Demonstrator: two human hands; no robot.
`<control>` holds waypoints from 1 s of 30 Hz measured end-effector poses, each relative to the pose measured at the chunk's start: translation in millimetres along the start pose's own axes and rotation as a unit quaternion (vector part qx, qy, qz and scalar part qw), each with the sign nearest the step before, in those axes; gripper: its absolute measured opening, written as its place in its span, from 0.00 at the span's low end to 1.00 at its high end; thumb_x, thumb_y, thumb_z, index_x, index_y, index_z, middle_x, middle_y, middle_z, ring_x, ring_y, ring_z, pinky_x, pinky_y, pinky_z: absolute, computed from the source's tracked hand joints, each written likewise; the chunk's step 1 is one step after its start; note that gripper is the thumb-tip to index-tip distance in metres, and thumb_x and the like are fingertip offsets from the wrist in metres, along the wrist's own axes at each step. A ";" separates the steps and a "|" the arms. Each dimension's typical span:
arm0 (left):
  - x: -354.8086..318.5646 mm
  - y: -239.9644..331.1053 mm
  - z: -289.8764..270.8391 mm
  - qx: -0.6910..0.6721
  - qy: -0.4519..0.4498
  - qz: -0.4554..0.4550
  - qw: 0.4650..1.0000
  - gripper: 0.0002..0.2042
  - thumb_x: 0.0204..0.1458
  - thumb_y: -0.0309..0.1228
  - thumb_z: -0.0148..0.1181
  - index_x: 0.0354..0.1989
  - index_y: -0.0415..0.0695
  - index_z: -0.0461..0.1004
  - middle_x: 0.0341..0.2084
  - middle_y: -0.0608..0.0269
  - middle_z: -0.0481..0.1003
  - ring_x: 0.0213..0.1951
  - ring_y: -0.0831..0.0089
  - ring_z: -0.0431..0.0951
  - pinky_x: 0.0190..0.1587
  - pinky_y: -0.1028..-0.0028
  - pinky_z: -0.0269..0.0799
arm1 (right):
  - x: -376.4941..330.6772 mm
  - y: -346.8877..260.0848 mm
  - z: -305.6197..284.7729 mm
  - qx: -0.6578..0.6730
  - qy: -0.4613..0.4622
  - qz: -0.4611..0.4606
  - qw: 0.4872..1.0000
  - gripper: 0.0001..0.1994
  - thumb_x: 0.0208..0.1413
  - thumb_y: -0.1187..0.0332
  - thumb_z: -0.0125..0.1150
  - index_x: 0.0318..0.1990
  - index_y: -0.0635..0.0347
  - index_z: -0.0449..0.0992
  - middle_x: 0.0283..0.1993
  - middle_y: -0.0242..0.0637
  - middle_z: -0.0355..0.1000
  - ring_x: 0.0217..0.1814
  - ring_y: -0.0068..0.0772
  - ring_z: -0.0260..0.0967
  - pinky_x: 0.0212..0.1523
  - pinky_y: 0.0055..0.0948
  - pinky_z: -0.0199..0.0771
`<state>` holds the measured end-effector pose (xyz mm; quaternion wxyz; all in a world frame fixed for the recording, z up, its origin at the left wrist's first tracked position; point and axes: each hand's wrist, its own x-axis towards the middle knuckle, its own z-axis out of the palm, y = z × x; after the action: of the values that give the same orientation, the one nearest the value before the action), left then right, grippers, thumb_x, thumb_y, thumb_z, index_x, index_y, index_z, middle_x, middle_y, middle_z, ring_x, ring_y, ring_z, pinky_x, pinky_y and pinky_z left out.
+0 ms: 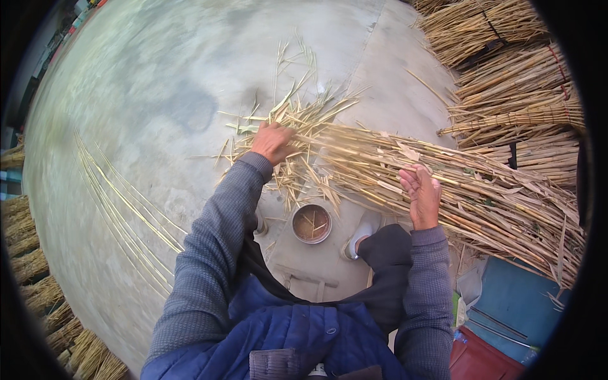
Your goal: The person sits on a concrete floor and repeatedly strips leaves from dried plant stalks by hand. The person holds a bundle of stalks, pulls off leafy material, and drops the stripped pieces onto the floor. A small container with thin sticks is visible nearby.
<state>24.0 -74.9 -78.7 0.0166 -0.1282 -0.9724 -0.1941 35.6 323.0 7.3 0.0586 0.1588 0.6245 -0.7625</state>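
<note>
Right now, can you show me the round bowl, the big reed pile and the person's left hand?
Round bowl (301, 226), head view: bare inside, left of its middle.
Big reed pile (472, 193), head view: stalks around its middle.
Left hand (273, 142), head view: back of the hand.

A workshop, shown by stacked stalk bundles (513, 85).

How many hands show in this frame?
2: the left hand at the loose stalk pieces, and the right hand over the long stalks. Neither is fully hidden, though some left fingers are unclear.
</note>
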 end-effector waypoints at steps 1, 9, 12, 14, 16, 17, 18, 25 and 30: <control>1.9 -4.5 -5.0 -0.030 -0.003 0.019 0.999 0.15 0.50 0.44 0.67 0.41 0.50 0.81 0.37 0.65 0.81 0.47 0.65 0.76 0.50 0.59 0.61 | -3.3 -2.8 4.4 0.007 -0.006 0.000 1.000 0.11 0.67 0.66 0.55 0.48 0.65 0.74 0.45 0.43 0.79 0.46 0.34 0.80 0.45 0.27 0.82; 1.3 -19.4 -33.1 -0.273 -0.053 0.001 0.961 0.13 0.49 0.39 0.73 0.35 0.44 0.83 0.30 0.61 0.82 0.36 0.62 0.80 0.44 0.63 0.71 | -24.1 -16.1 24.7 0.000 -0.006 -0.031 0.999 0.12 0.69 0.64 0.54 0.47 0.66 0.75 0.46 0.43 0.79 0.44 0.31 0.81 0.44 0.25 0.80; -7.6 -20.1 -36.7 -0.252 -0.001 0.013 0.968 0.12 0.51 0.40 0.72 0.35 0.45 0.83 0.30 0.63 0.82 0.35 0.66 0.79 0.46 0.64 0.69 | -26.9 -19.1 28.4 -0.011 -0.012 -0.054 0.998 0.13 0.70 0.63 0.55 0.48 0.66 0.75 0.46 0.43 0.79 0.42 0.30 0.80 0.43 0.24 0.80; -13.9 -22.2 -40.3 -0.281 0.010 0.004 0.960 0.11 0.53 0.41 0.70 0.34 0.47 0.84 0.29 0.66 0.81 0.34 0.69 0.78 0.46 0.66 0.67 | -28.6 -20.6 29.9 -0.013 -0.018 -0.063 0.998 0.14 0.69 0.61 0.55 0.48 0.66 0.74 0.46 0.43 0.79 0.42 0.29 0.80 0.43 0.24 0.80; -19.4 -24.3 -43.9 -0.340 -0.008 -0.033 0.940 0.11 0.54 0.41 0.70 0.34 0.47 0.84 0.28 0.68 0.81 0.33 0.70 0.77 0.47 0.67 0.65 | -29.9 -22.0 31.2 -0.014 -0.023 -0.068 0.997 0.15 0.69 0.60 0.56 0.48 0.66 0.74 0.46 0.43 0.79 0.42 0.29 0.80 0.43 0.23 0.80; -21.1 -25.2 -45.3 -0.369 -0.013 -0.049 0.928 0.11 0.54 0.41 0.70 0.34 0.47 0.84 0.28 0.68 0.81 0.32 0.71 0.77 0.47 0.67 0.65 | -30.5 -22.5 31.9 -0.016 -0.026 -0.071 0.997 0.15 0.69 0.59 0.57 0.48 0.66 0.74 0.45 0.43 0.79 0.41 0.29 0.80 0.43 0.23 0.80; -22.2 -25.4 -45.8 -0.357 -0.004 -0.032 0.934 0.12 0.55 0.43 0.68 0.33 0.47 0.83 0.26 0.65 0.80 0.30 0.68 0.76 0.44 0.68 0.64 | -31.4 -22.6 33.1 -0.020 -0.027 -0.075 0.997 0.16 0.69 0.59 0.57 0.48 0.65 0.74 0.45 0.43 0.79 0.41 0.29 0.80 0.43 0.23 0.80; -16.2 -30.6 -29.5 0.024 0.118 0.109 0.987 0.09 0.46 0.34 0.64 0.23 0.46 0.71 0.17 0.57 0.72 0.23 0.54 0.74 0.34 0.59 0.64 | -37.4 -23.3 43.5 -0.041 -0.006 -0.107 0.993 0.18 0.68 0.57 0.59 0.48 0.67 0.74 0.44 0.44 0.79 0.40 0.29 0.80 0.42 0.24 0.79; -16.0 -63.2 -12.1 0.076 0.144 0.068 0.984 0.12 0.45 0.37 0.66 0.25 0.46 0.68 0.17 0.57 0.71 0.26 0.55 0.73 0.35 0.59 0.62 | -40.2 -19.9 48.2 -0.040 -0.003 -0.097 0.994 0.19 0.67 0.56 0.60 0.49 0.68 0.74 0.43 0.43 0.79 0.40 0.30 0.80 0.42 0.25 0.79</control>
<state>23.1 -139.8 -92.5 0.1796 -0.1627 -0.9608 -0.1348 59.6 276.0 46.7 -0.0074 0.0923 0.6671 -0.7392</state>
